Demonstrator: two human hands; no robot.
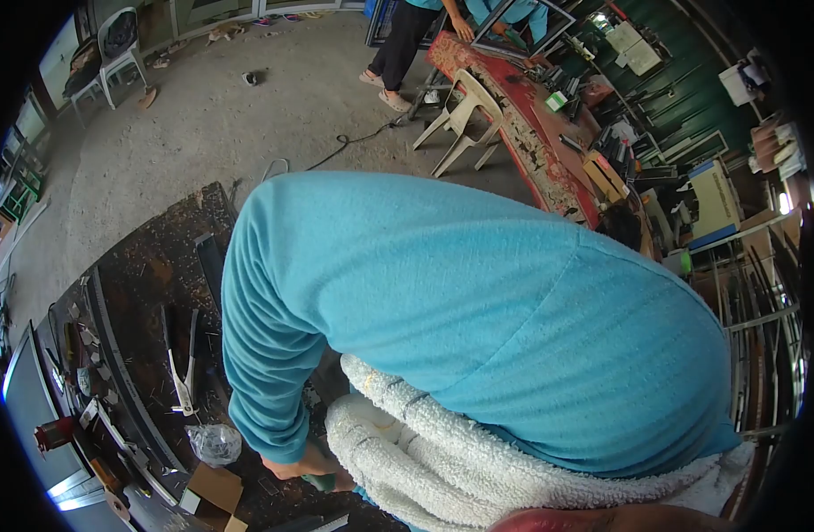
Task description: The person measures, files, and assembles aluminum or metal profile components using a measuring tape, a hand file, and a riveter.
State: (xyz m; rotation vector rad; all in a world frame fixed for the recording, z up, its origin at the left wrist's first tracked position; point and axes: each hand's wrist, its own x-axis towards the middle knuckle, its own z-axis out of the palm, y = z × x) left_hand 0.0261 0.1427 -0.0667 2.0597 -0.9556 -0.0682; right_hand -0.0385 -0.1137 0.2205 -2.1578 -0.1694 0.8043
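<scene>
My right arm, in a blue sleeve, crosses the middle of the view and bends down to the bench. At its end my right hand (305, 464) is partly hidden by the sleeve and a white towel (407, 457). Its fingers seem closed around a dark green object (319, 481), whose kind I cannot make out. Just beside it shows a patch of skin (343, 480) near some blue cloth, perhaps my left hand; its fingers are hidden. Left of my right hand lie an open cardboard box (214, 495) and a crumpled clear plastic bag (215, 443).
White-jawed pliers (183, 386) with dark handles lie on the dark workbench (145, 266), among metal strips and scraps. A red-ended tool (56, 433) is at the bench's far side. Beyond stand a plastic chair (465, 115), a cluttered red table (549, 168) and a co-worker (413, 40) handling a frame.
</scene>
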